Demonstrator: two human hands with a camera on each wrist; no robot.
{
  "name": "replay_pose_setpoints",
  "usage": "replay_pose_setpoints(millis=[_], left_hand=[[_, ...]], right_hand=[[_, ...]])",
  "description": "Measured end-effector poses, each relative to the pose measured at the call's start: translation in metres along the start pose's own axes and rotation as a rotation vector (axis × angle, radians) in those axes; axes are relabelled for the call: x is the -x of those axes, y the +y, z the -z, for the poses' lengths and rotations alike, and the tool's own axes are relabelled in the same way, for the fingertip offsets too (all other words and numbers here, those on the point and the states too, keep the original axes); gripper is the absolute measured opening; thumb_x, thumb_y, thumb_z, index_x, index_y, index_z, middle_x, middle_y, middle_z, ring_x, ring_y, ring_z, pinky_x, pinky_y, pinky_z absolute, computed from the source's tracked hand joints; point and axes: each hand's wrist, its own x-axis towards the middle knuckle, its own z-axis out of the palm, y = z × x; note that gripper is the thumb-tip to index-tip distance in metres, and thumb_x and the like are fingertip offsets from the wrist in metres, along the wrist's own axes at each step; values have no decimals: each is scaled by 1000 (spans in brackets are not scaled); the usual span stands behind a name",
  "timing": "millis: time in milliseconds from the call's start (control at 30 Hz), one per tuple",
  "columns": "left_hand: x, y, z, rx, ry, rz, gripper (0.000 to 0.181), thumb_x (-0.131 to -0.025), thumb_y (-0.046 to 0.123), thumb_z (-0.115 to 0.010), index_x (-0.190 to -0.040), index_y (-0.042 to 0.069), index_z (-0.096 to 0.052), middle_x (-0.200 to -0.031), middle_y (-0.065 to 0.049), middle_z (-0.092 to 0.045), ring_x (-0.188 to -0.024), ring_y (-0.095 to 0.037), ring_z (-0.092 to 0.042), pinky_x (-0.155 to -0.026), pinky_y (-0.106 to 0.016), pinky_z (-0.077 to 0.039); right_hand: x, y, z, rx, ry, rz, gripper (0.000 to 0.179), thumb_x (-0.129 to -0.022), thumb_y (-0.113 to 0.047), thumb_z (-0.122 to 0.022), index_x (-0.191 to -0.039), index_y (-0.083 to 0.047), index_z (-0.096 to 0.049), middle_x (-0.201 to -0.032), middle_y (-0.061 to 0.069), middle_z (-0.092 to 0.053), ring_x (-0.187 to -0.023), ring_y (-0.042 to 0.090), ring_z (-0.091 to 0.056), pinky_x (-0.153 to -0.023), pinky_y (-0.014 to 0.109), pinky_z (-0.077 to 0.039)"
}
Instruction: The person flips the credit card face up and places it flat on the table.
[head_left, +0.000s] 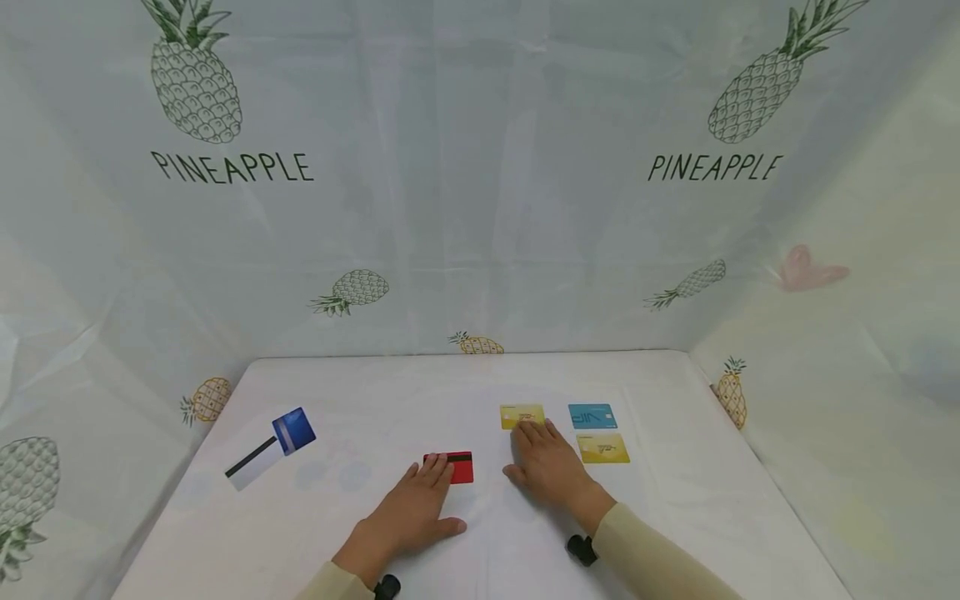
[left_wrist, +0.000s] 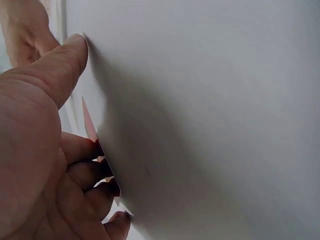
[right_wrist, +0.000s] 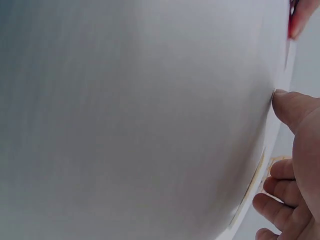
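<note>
My left hand lies over a red card with a black stripe, its fingertips covering the card's left part. The thumb is spread away on the white table. From the left wrist, the red card shows as a thin sliver beside the fingertips. My right hand reaches forward, palm down, fingertips at the near edge of a yellow card. To its right lie a light blue card and, just below that, a second yellow card. In the right wrist view the fingers are extended and slightly bent.
On the left of the white table lie a dark blue card and a pale card with a dark stripe, set at a slant end to end. A pineapple-print sheet rises behind the table's back edge and along both sides.
</note>
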Motion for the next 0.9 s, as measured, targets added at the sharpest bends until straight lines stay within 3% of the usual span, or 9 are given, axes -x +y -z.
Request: replay_pose_setpoints(millis=[267,433,533,733,800,900], left_hand=[[-11,20,-5,-38,-14,-41,95,-94,67,-67,-161,4,-41,-171,-14,-34,-160,-33,-31,-127,-56,-28],[-14,20,-8,-26,-10,-51,94,-94,67,-66,-162,7,-41,-171,-12,-35,-160,-30,-31,-128,-55,-28],[-16,13,-10,6,51,-65,88,-96,63,-67,-160,7,-44,-168,-11,-40,-157,-30,-37,-127,-53,-31],[-22,-1,0,-51,286,-54,68,-94,47,-78,-147,9,-60,-140,-8,-63,-128,-30,-56,-108,-49,-51],[-24,-4,4,-91,317,-39,67,-91,47,-81,-143,9,-64,-131,-8,-64,-120,-28,-55,-101,-49,-51],[-26,-7,8,-112,301,-16,69,-88,51,-83,-140,8,-66,-126,-8,-63,-115,-28,-53,-96,-51,-49]], right_hand=[[2,-21,5,-56,60,125,68,-96,-54,-72,-145,-9,-58,-144,8,-61,-133,28,-58,-121,50,-41],[2,-26,3,-37,65,161,64,-95,-57,-73,-140,-12,-63,-135,2,-63,-123,22,-57,-114,46,-47],[1,-26,2,-46,35,151,64,-93,-58,-75,-138,-13,-65,-132,2,-63,-119,20,-56,-110,46,-49],[0,-26,3,-45,15,147,60,-94,-57,-75,-136,-14,-66,-127,0,-63,-114,18,-55,-105,43,-51],[-1,-26,3,-46,15,149,60,-94,-57,-74,-134,-14,-66,-125,0,-63,-112,18,-55,-103,43,-51],[-1,-26,3,-45,12,150,59,-94,-58,-74,-132,-14,-67,-122,0,-63,-111,17,-54,-100,42,-51]])
